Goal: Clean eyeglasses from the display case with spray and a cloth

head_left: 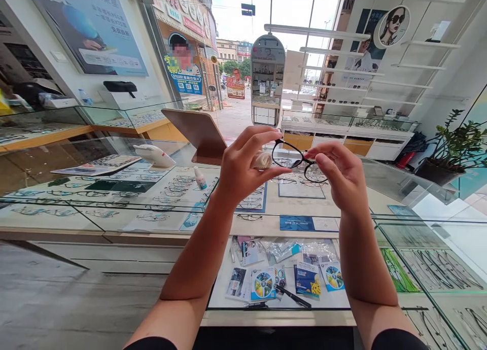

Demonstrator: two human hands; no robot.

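the glasses (pixel 303 160) sit between my fingers, above the counter (pixel 297 318): left hand (pixel 245 160) spanning one rim, right hand (pixel 344 175) pinching near the bridge. i'm likely inspecting; the next move calls for a light, even grip.

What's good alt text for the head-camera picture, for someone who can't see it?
Left hand and right hand hold dark-rimmed glasses up over a glass display counter lined with eyewear. A rounded mirror stands beyond, with a potted plant at far right.
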